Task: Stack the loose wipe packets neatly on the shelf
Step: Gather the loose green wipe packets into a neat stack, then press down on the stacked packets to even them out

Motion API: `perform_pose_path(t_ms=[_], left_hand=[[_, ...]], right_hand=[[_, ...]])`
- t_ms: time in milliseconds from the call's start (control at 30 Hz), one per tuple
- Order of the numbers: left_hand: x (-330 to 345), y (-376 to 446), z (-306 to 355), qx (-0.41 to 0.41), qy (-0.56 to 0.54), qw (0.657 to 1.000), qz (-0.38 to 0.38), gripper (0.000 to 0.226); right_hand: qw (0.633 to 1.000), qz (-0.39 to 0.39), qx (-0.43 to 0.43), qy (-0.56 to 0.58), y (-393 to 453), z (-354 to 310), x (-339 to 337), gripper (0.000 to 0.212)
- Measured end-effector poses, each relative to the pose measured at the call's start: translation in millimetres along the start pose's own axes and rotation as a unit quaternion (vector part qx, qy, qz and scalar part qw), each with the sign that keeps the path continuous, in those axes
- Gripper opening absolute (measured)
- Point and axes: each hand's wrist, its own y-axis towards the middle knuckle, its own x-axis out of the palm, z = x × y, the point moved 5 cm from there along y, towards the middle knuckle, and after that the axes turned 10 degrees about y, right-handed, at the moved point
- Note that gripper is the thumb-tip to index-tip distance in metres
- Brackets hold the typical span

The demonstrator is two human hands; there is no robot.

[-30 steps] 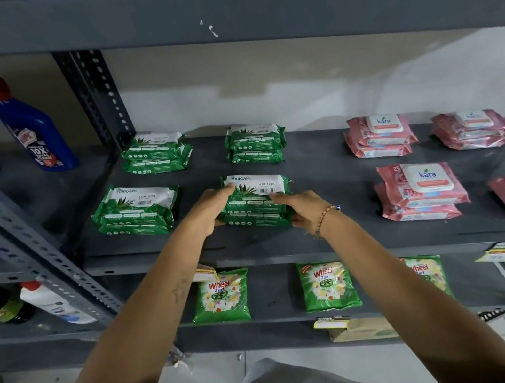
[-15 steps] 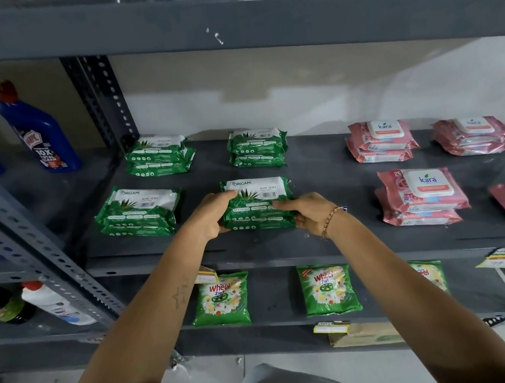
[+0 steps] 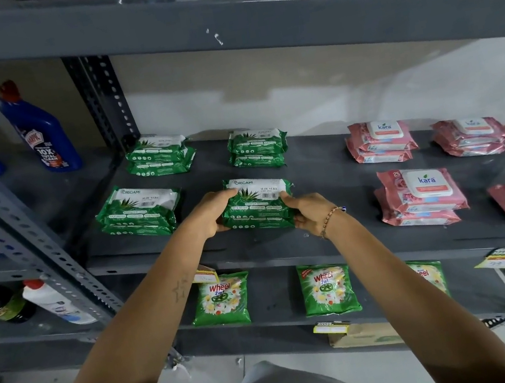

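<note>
Shelf: a grey metal shelf (image 3: 326,175) carries green and pink wipe packets in small piles
Held pile: a stack of green wipe packets (image 3: 258,203) sits near the front edge, about the middle of the shelf; it looks two or three packets high, though the lower layers are hard to count
Left hand: the left hand (image 3: 209,214) grips the left end of the stack, fingers curled over its top corner, thumb below
Right hand: the right hand (image 3: 310,213) pinches the right end of the same stack, fingertips on the top packet; a beaded bracelet (image 3: 330,218) circles the wrist
Other green piles: one pile (image 3: 140,211) to the left of the held stack, two more, (image 3: 159,157) and (image 3: 257,148), farther back
Pink piles: four piles on the right side, the nearest full one (image 3: 420,195) just right of the right hand
Lower shelf: green detergent pouches (image 3: 223,301) lie flat below the arms
Far left: a blue bottle (image 3: 38,131) stands upright on the neighbouring rack
</note>
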Motion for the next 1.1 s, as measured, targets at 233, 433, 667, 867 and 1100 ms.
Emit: perform_pose_path(t_ms=[233,433,667,867,1100], left_hand=[[-0.2,-1.2,0.6,0.002,0.001,1.0,-0.002,0.041],[2.8,-11.7,31.4,0.17,0.338,0.903,0.202,0.051],[60.4,-18.3,58.2,0.337,0.492,0.78,0.19,0.054],[80.2,-12.5,32.9,0.285,0.579,0.74,0.191,0.058],[79.9,-14.0,26.0,0.284,0.589,0.723,0.224,0.063]], right_hand=[[1.0,-0.005,-0.005,-0.011,2.2,0.1,0.7,0.04],[0.992,0.01,-0.04,-0.116,-17.7,-10.2,-4.7,0.054],[0.863,0.21,-0.297,-0.35,-74.2,-93.0,-92.4,0.03],[0.79,0.227,-0.229,-0.521,-57.9,-74.4,-190.1,0.04],[0.756,0.235,-0.258,-0.554,-38.3,-54.9,-199.2,0.046]])
